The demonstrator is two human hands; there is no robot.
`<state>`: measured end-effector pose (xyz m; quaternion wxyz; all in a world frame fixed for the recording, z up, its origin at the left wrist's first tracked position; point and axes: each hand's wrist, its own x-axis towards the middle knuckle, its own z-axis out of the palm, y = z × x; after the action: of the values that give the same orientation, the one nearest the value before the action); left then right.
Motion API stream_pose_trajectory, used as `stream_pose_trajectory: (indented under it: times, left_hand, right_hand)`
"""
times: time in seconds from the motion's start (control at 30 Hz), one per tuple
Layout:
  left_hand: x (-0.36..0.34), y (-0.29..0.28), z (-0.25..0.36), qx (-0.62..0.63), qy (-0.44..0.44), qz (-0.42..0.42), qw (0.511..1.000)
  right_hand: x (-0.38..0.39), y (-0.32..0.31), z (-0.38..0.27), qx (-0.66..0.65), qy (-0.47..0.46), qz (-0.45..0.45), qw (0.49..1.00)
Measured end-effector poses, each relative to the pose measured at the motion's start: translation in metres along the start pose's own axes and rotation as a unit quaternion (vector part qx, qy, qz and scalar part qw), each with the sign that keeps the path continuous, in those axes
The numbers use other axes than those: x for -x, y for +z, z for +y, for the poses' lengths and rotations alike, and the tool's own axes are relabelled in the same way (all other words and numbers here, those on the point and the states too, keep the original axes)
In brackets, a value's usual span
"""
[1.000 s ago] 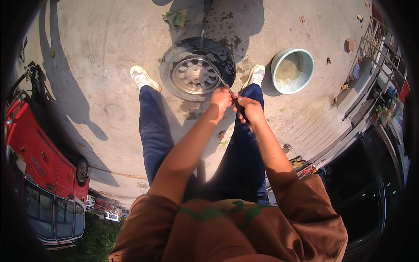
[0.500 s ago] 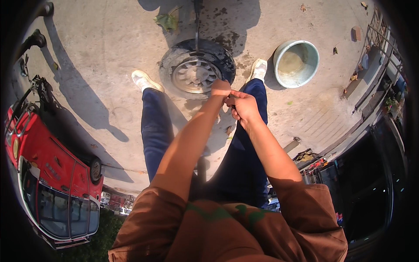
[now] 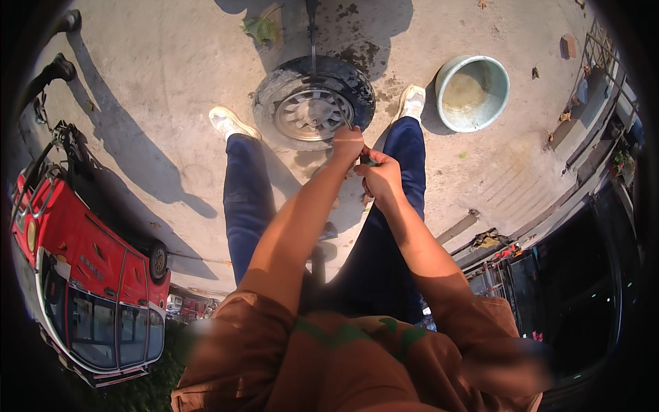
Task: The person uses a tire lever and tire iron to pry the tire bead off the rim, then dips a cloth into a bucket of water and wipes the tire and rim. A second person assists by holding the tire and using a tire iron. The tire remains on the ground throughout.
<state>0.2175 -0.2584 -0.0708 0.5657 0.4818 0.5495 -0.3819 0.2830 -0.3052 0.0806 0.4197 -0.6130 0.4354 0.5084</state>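
the left hand [image 3: 348, 143] is closing in a tight fist around a thin metal bar [image 3: 346, 118], its fingers leaving only a narrow grip. the right hand [image 3: 382, 176] is sitting just beside it, nearer the body, its fingers curling around the bar's dark handle [image 3: 364, 158], which the hand is mostly hiding. the bar's far end is reaching over the wheel [image 3: 314, 115], which is lying flat on the concrete [image 3: 178, 55] between the person's two pale shoes; whether the left hand is also touching the tire [image 3: 271, 103] cannot be told. a dark upright rod [image 3: 314, 41] is meeting the tire's far edge.

as for writing, the red vehicle [image 3: 113, 255] at the left is carrying a line of dark lettering [image 3: 91, 268] along its side, too small and warped to make out. the brown shirt [image 3: 357, 364] is showing a green pattern [image 3: 333, 333] across its front. a pale blue basin [image 3: 491, 103] is standing to the right of the wheel, with cloudy liquid lying at its bottom.
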Motion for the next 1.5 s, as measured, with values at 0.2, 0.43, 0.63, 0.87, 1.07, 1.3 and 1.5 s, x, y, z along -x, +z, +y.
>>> stream_pose_trajectory:
  times: [0.2,0.43,0.63,0.87,1.07,1.3,1.5]
  left_hand:
    - [-0.009,0.007,0.002,-0.095,0.051,0.044,0.993]
    - [0.016,-0.033,0.01,0.22,-0.081,-0.138,0.962]
    - [0.033,-0.125,0.003,0.528,-0.027,-0.264,0.806]
    - [0.053,-0.124,-0.012,0.511,-0.051,-0.16,0.843]
    - [0.085,-0.117,-0.047,0.46,-0.091,-0.162,0.868]
    - [0.092,-0.119,-0.075,0.456,-0.101,-0.176,0.867]
    - [0.089,-0.114,-0.084,0.49,-0.077,-0.201,0.844]
  right_hand:
    - [-0.004,-0.011,-0.003,0.04,0.007,-0.011,0.999]
    - [-0.008,-0.043,-0.013,-0.123,0.098,-0.078,0.984]
    - [0.006,-0.041,0.004,-0.179,0.083,-0.107,0.974]
    - [0.019,-0.037,0.006,-0.017,0.008,-0.049,0.999]
    - [0.008,-0.026,-0.011,0.086,-0.034,-0.057,0.994]
    - [0.003,-0.01,-0.025,0.054,0.022,-0.065,0.996]
    - [0.002,0.026,-0.02,0.049,0.014,-0.023,0.998]
